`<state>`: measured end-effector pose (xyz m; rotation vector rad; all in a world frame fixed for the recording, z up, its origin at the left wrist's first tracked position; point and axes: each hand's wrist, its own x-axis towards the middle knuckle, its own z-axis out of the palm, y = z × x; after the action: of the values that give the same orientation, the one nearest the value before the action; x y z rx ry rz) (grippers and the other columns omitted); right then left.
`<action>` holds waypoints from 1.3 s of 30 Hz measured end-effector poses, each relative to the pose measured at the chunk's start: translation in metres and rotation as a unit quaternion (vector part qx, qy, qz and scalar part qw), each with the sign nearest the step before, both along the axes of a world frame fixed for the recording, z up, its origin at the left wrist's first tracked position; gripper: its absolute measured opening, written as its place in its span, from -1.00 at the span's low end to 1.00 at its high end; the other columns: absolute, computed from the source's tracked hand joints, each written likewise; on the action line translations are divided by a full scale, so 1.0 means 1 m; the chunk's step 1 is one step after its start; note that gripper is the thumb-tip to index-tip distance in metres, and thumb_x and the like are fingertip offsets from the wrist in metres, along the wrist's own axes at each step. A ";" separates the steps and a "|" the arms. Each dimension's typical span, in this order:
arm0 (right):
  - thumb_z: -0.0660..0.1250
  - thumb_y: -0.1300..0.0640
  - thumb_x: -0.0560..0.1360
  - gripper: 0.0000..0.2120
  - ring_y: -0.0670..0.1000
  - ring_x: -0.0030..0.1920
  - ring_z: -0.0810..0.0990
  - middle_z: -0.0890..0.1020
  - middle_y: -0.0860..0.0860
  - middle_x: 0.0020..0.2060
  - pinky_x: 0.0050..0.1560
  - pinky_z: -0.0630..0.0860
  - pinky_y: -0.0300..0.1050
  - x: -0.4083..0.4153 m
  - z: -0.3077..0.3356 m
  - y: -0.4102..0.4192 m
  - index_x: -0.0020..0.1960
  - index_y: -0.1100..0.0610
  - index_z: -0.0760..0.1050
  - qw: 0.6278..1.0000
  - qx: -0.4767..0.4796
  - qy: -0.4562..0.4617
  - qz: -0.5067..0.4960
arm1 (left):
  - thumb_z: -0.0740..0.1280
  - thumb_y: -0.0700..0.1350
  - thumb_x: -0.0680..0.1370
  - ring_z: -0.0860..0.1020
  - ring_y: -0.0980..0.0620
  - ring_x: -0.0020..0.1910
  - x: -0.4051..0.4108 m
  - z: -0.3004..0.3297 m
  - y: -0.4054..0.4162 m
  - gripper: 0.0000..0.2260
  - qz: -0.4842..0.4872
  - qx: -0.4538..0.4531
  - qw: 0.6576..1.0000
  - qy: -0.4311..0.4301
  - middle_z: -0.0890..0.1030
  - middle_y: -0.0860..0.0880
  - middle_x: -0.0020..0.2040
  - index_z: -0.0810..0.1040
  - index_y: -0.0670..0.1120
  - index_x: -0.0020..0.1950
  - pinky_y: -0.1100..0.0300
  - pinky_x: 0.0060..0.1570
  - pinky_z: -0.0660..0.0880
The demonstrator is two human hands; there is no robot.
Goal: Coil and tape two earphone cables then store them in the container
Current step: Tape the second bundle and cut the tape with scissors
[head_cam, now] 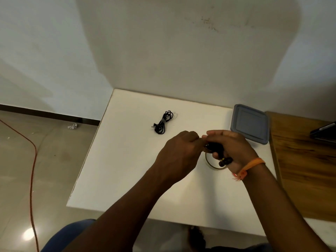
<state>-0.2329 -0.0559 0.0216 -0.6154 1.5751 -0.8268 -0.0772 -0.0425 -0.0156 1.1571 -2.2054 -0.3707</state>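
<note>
A coiled black earphone cable (pixel 162 122) lies alone on the white table (pixel 127 170), towards the back. My right hand (pixel 231 148) grips a second black earphone bundle (pixel 217 149), and an earbud (pixel 225 161) sticks out below the palm. My left hand (pixel 179 157) has curled fingers pinched at the bundle's left end; what they hold is hidden. Under the hands part of a tape roll ring (pixel 211 163) shows on the table. A container with a grey-blue lid (pixel 250 123) stands closed at the table's back right.
A wooden surface (pixel 305 170) adjoins the table on the right, with a dark flat device (pixel 325 131) at its far edge. An orange cord (pixel 32 170) runs across the tiled floor on the left. A white wall rises behind the table.
</note>
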 end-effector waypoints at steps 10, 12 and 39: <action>0.51 0.30 0.12 -0.82 -0.06 -0.52 0.44 0.54 0.14 -0.29 -0.60 0.45 -0.32 -0.019 0.002 -0.003 -0.27 0.21 0.65 0.960 0.123 -0.248 0.034 | 0.40 -0.25 0.52 0.49 -0.06 -0.21 -0.005 0.010 0.005 -0.79 -0.016 -0.051 0.995 0.089 0.56 -0.09 -0.16 0.63 -0.18 0.15 0.11 -0.25 0.46; 0.66 0.26 -0.11 -0.59 -0.06 -0.53 0.46 0.51 0.10 -0.38 -0.62 0.47 -0.30 -0.020 -0.005 -0.003 -0.30 0.23 0.62 0.941 0.144 -0.304 0.027 | 0.39 -0.26 0.53 0.52 -0.03 -0.18 -0.006 0.012 0.004 -0.83 -0.008 -0.041 0.991 0.126 0.58 -0.08 -0.13 0.64 -0.19 0.12 0.18 -0.18 0.46; 0.38 0.27 0.49 -0.93 0.11 -0.06 0.69 0.69 0.16 -0.08 -0.19 0.66 0.07 -0.006 -0.005 -0.002 -0.07 0.23 0.64 0.989 -0.062 0.041 0.131 | 0.35 -0.16 0.58 0.44 0.09 -0.41 0.023 0.014 -0.027 -0.90 0.153 0.480 0.769 0.395 0.49 -0.01 -0.35 0.61 -0.15 -0.10 0.20 -0.27 0.55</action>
<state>-0.2391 -0.0583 0.0168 -0.9359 1.4831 -0.7114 -0.0545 -0.0690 -0.0017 1.4206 -0.9863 -1.6202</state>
